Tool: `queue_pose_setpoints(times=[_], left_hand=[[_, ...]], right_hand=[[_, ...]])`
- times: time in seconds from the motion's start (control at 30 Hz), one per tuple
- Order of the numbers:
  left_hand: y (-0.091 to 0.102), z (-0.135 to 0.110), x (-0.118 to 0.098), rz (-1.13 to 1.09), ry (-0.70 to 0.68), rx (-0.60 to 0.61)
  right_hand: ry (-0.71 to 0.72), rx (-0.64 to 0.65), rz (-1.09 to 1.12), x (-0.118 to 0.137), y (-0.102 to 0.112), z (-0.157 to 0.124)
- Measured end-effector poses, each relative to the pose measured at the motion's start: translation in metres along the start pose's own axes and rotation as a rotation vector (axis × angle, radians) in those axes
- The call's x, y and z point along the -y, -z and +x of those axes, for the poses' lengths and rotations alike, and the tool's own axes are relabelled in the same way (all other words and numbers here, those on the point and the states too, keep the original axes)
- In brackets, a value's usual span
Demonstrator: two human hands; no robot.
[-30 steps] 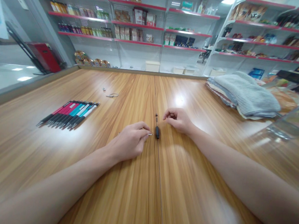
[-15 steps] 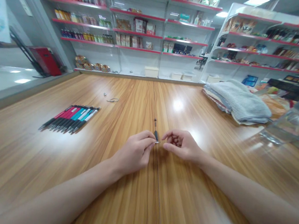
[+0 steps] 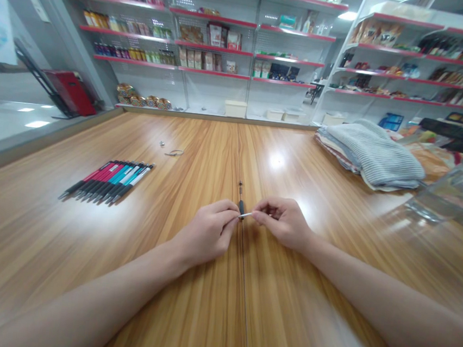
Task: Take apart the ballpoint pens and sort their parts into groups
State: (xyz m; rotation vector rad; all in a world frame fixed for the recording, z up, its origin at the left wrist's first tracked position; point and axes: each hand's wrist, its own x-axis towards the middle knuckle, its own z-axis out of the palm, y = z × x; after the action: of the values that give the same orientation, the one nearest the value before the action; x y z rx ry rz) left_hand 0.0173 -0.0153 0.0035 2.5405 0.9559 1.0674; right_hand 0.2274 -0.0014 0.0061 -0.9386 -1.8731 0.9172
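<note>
Right hand [image 3: 282,223] has moved in, pinching the slim white piece [image 3: 246,215]; left hand [image 3: 212,230] pinches its other end, apparently steadying it

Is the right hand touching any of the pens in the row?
No, the right hand holds one end of a thin white piece, and the pens lie apart, far to its left.

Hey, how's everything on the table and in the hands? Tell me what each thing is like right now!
Left hand: fingertips pinched on one end of the thin white rod.
Right hand: fingertips pinched at its other end.
Thin white rod: held between both hands.
Black pen grip: lying along the table seam.
Pens: lying side by side.
Cloths: folded, stacked.
</note>
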Motion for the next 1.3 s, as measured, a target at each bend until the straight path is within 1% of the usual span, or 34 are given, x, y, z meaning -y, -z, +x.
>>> queue_pose_setpoints(times=[0.1,0.2,0.23,0.3,0.37,0.47,0.5,0.53,0.57,0.6,0.67,0.73,0.77,0.8,0.87,0.97,1.1,1.17,1.23,1.3], left_hand=[[0.001,0.001,0.004,0.037,0.028,-0.033],[0.001,0.001,0.008,0.052,0.041,-0.032],[0.001,0.001,0.009,0.053,0.040,-0.028],[0.002,0.000,0.010,0.049,0.041,-0.019],[0.003,-0.001,0.011,0.042,0.044,-0.020],[0.007,0.000,0.012,0.037,0.062,-0.070],[0.008,0.000,0.011,0.039,0.069,-0.094],[0.009,0.001,0.011,0.043,0.077,-0.116],[0.010,0.001,0.011,0.047,0.083,-0.134],[0.011,0.002,0.011,0.051,0.088,-0.147],[0.012,0.003,0.010,0.058,0.095,-0.166],[0.011,0.003,0.010,0.062,0.102,-0.173],[0.011,0.003,0.010,0.064,0.104,-0.173],[0.011,0.003,0.010,0.065,0.104,-0.173],[0.010,0.002,0.010,0.067,0.100,-0.169],[0.010,0.002,0.011,0.069,0.094,-0.170],[0.011,0.002,0.012,0.072,0.084,-0.183],[0.010,0.002,0.012,0.076,0.084,-0.178],[0.010,0.003,0.012,0.080,0.092,-0.175],[0.010,0.003,0.011,0.080,0.102,-0.176]], right_hand=[[-0.070,-0.139,0.152,-0.004,0.004,0.002],[-0.131,-0.279,0.325,-0.012,0.009,0.004],[-0.144,-0.305,0.377,-0.014,0.011,0.005],[-0.156,-0.313,0.451,-0.019,0.013,0.006],[-0.148,-0.338,0.440,-0.022,0.014,0.007],[-0.106,-0.516,0.344,-0.025,0.016,0.008],[-0.095,-0.555,0.336,-0.025,0.018,0.008],[-0.092,-0.543,0.354,-0.026,0.020,0.009],[-0.094,-0.472,0.388,-0.026,0.023,0.009],[-0.095,-0.352,0.421,-0.025,0.025,0.008],[-0.100,-0.040,0.431,-0.022,0.029,0.007],[-0.098,0.239,0.326,-0.017,0.030,0.006],[-0.090,0.332,0.246,-0.014,0.030,0.005],[-0.078,0.392,0.163,-0.012,0.029,0.004],[-0.044,0.425,0.026,-0.009,0.027,0.003],[0.050,0.373,-0.137,-0.006,0.021,-0.001],[0.307,0.333,-0.435,0.004,0.005,-0.010],[0.410,0.351,-0.576,0.011,-0.006,-0.014],[0.462,0.392,-0.644,0.016,-0.014,-0.016],[0.482,0.419,-0.643,0.017,-0.017,-0.015]])
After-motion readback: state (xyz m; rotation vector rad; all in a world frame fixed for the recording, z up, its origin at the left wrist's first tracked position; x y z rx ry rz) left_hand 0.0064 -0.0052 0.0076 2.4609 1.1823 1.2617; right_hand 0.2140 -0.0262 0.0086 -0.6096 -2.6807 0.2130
